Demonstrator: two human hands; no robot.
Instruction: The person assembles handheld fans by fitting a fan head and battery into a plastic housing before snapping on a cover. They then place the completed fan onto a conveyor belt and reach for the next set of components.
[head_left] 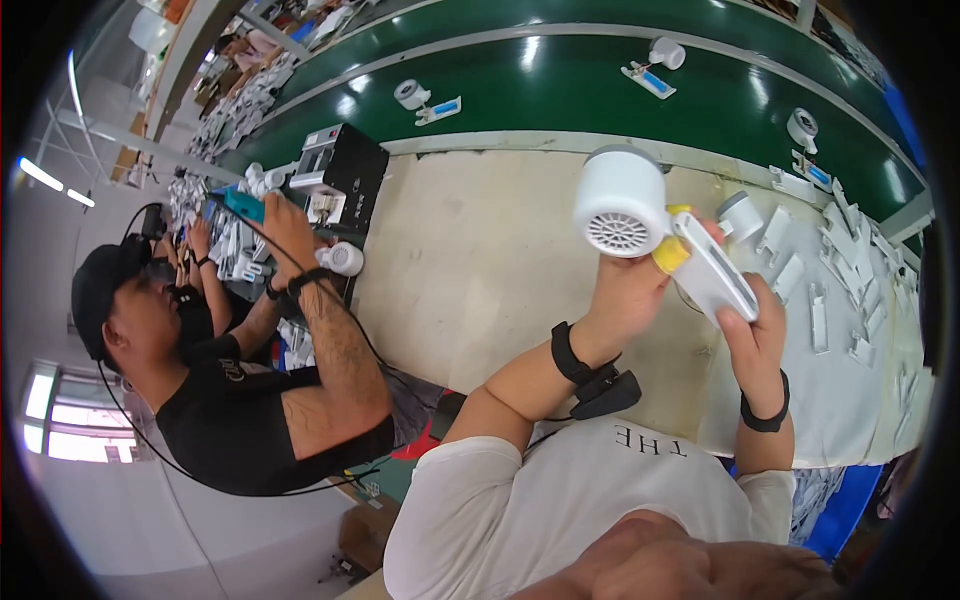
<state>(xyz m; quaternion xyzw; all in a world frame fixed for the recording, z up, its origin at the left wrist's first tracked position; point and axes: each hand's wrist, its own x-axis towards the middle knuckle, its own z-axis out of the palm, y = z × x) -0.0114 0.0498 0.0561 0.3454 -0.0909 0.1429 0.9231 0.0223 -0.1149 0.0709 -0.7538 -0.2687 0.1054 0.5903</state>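
A white hand-held fan is held up above the worktable, its round grilled head at the left and its flat handle slanting down to the right. My left hand is closed around the neck just below the head. Yellow covers, apparently on my left fingers, show at the neck. My right hand grips the lower end of the handle between thumb and fingers. Just beyond the handle, another white fan head lies on the table, partly hidden by my fingers.
White plastic handle shells lie scattered at the right of the worktable. A green conveyor beyond carries several fan heads with blue-celled handles. At the left stand a black machine and a co-worker holding a teal tool.
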